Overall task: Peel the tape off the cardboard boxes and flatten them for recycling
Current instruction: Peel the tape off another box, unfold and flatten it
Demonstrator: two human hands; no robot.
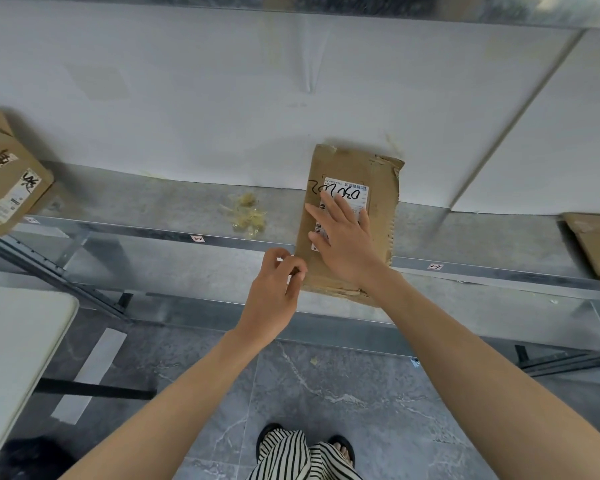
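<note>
The flattened box (378,209) lies on the metal shelf (153,199), its far end against the white wall. The right hand (343,247) presses flat on its label (359,195), fingers straight and spread. The left hand (274,292) sits at the box's near left edge with its fingers curled toward the thumb; I cannot tell whether they pinch anything. Peeled tape (248,214) lies on the shelf to the left of the box.

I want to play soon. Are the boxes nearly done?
Partly. Done: peeled tape scraps lie on the shelf, flat cardboard at right. In hand: right hand presses the flattened box, left hand pinches its edge. Left: the far-left box looks unflattened.
</note>
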